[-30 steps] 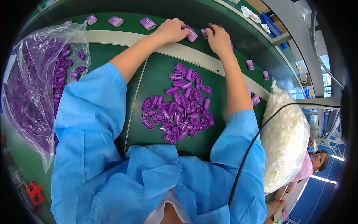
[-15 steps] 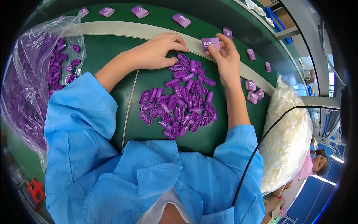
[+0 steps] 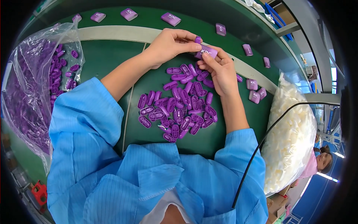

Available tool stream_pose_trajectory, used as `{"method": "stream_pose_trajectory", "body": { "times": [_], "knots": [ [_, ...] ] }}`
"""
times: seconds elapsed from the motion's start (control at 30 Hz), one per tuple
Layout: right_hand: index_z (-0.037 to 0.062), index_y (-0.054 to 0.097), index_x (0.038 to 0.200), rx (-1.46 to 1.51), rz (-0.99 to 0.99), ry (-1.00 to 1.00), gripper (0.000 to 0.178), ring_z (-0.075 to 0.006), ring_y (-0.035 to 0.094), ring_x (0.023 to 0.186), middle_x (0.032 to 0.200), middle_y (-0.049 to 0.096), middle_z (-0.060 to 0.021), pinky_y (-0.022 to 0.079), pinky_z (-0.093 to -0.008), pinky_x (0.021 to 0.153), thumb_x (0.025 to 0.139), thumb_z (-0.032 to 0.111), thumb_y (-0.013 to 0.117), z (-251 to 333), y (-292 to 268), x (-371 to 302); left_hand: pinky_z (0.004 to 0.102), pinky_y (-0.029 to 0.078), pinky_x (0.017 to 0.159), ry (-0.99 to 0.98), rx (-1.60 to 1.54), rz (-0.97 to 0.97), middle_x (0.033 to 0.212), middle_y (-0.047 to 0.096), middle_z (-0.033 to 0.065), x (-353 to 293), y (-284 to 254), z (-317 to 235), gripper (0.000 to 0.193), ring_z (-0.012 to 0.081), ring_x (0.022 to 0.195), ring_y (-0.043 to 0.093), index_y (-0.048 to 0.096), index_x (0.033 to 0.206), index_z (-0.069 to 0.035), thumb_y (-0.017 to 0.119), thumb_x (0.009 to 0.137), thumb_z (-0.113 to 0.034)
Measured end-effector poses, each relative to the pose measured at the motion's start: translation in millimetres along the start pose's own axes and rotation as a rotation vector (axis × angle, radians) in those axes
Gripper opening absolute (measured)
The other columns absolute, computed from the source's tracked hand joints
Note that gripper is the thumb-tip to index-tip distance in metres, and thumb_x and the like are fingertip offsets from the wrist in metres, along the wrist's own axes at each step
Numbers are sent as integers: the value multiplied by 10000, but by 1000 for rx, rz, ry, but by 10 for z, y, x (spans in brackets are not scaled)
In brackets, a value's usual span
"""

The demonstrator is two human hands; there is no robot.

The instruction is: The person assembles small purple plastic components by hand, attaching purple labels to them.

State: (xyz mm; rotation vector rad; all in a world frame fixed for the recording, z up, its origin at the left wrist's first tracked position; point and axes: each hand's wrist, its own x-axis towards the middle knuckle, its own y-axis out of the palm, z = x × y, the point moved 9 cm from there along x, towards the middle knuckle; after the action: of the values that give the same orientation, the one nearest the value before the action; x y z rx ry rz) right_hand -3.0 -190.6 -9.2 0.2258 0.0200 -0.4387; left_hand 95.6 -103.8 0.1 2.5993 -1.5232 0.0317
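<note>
My left hand [image 3: 169, 44] and my right hand [image 3: 220, 69] meet above a pile of small purple plastic clips [image 3: 179, 102] on the green table [image 3: 108, 59]. My right hand pinches a purple rounded case [image 3: 207, 52]. The fingertips of my left hand hold a small purple clip [image 3: 198, 39] against the top of that case. Both forearms come out of blue sleeves.
A clear bag of purple clips [image 3: 30, 93] lies at the left. A clear bag of white parts [image 3: 294, 134] lies at the right. Several finished purple cases [image 3: 170, 18] sit on the green belt beyond a pale strip [image 3: 112, 33]. Another person [image 3: 320, 160] is at the lower right.
Both hands pulled back from the belt toward me. My right hand picked up a purple case, and my left hand brought a small clip to it.
</note>
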Motion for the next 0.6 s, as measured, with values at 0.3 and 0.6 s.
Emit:
{"method": "stream_pose_trajectory", "body": {
  "times": [0.3, 0.6],
  "knots": [
    [-57, 529, 1083, -59, -15, -103, 271, -162, 615, 822, 968, 604, -115, 518, -255, 762, 831, 26, 584, 145, 8, -36, 238, 484, 718, 79, 267, -59, 859, 668, 104, -97, 17, -136, 268, 122, 783, 624, 622, 1019, 18, 642, 794, -126],
    [-73, 538, 1063, -183, -9, -216, 262, -159, 620, 787, 934, 610, -130, 529, -253, 736, 817, -2, 592, 214, 29, -59, 272, 467, 592, 246, 773, -51, 793, 638, 176, -240, 146, -410, 292, 185, 622, 612, 593, 1045, 35, 615, 810, -138]
  ]
}}
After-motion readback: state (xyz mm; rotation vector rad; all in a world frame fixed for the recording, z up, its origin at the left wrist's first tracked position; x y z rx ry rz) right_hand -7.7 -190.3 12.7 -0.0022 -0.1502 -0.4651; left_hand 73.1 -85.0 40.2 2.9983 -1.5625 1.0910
